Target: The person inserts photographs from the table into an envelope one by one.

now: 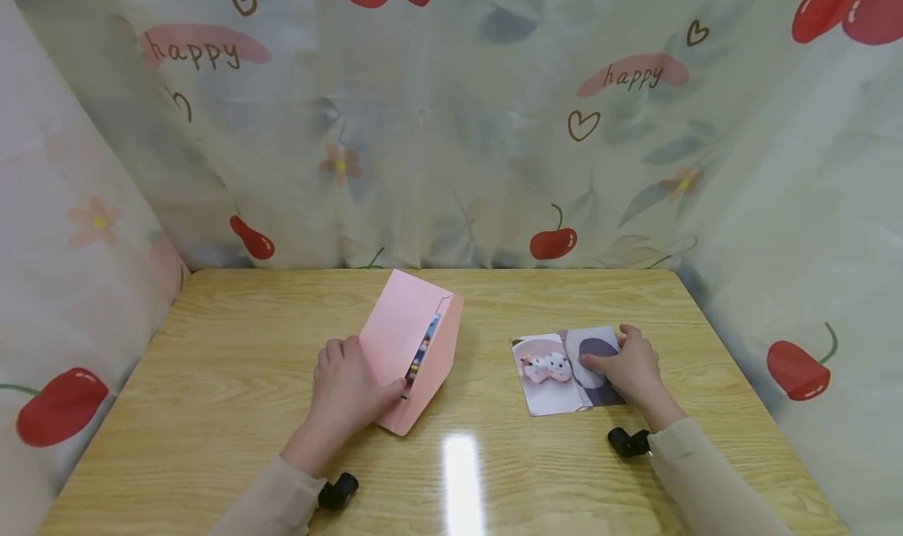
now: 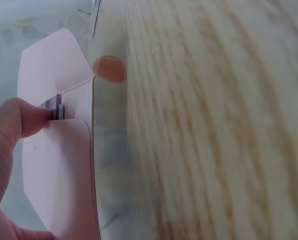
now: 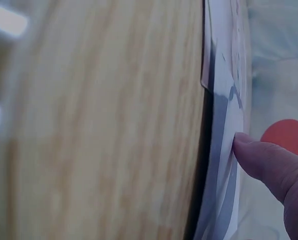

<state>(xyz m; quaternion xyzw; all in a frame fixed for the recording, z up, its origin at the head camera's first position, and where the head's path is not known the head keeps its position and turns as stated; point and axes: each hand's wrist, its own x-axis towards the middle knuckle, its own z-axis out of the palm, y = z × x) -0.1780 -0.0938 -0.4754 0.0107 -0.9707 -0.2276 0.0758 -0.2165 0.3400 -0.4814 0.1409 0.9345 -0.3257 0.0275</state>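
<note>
My left hand point(image 1: 350, 385) grips a pink envelope point(image 1: 404, 309), its flap point(image 1: 440, 363) folded open toward the right. Colourful card edges point(image 1: 423, 348) show in the envelope's mouth, where the thumb point(image 2: 31, 119) presses in the left wrist view. Over on the right side of the table, my right hand point(image 1: 633, 370) pinches a white-and-purple photo card point(image 1: 585, 348) by its right part, thumb on top. In the right wrist view this card point(image 3: 221, 130) is raised off the wood. Joined to or overlapping its left side is a card with a polka-dot bow point(image 1: 546, 391).
A wood-grain table point(image 1: 233, 348) spreads under both hands. Printed curtains point(image 1: 423, 128) with cherries and hearts stand along its back and sides. Black wrist devices point(image 1: 339, 491) sit by both sleeves. Light glares off the table's front middle.
</note>
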